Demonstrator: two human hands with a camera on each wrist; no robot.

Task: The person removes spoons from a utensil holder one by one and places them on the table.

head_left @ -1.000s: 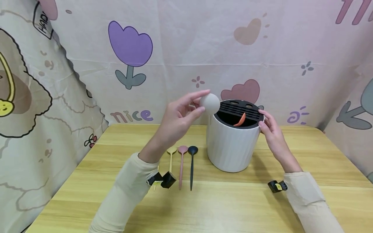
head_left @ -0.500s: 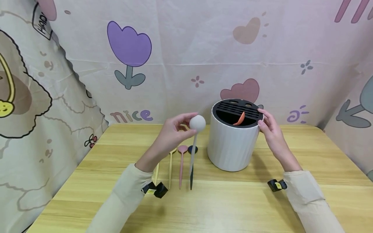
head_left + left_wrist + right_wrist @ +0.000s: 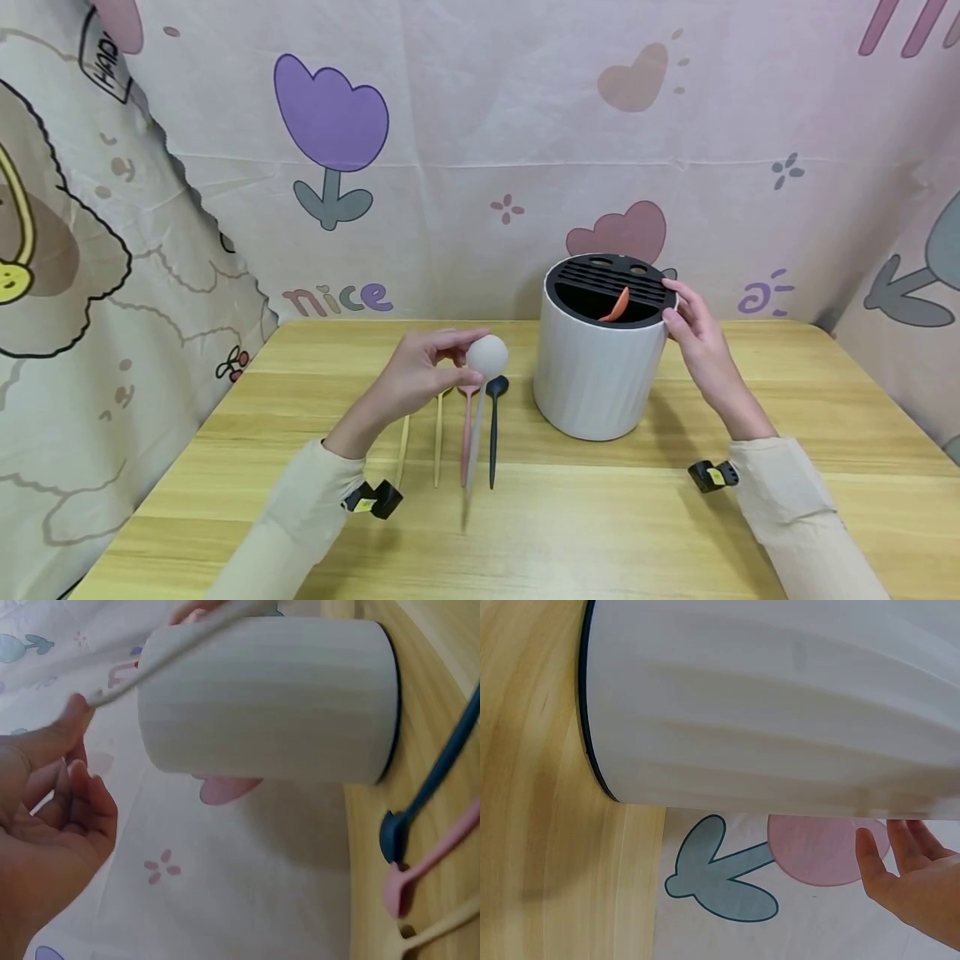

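My left hand (image 3: 420,375) pinches a white spoon (image 3: 487,358) by its round bowl, between thumb and fingers. Its long handle slants down toward the table, overlapping a pink spoon (image 3: 467,433). In the left wrist view the white handle (image 3: 180,652) crosses in front of the holder. My right hand (image 3: 697,342) rests its fingertips and thumb against the right rim of a white ribbed utensil holder (image 3: 596,375) with a black slotted top. An orange utensil end (image 3: 618,305) pokes out of the holder's large front opening. The right wrist view shows those fingers (image 3: 907,851) at the holder's wall.
Beside the pink spoon lie a dark blue spoon (image 3: 493,429) and a yellow spoon (image 3: 438,442). Another yellow handle (image 3: 403,450) lies further left, its upper end hidden by my left hand. The wooden table (image 3: 600,533) meets a printed cloth (image 3: 465,108) behind.
My left hand has moved down and left, away from the holder's top, bringing the white spoon over the row of spoons. Its handle has come into view. The right hand stays at the rim.
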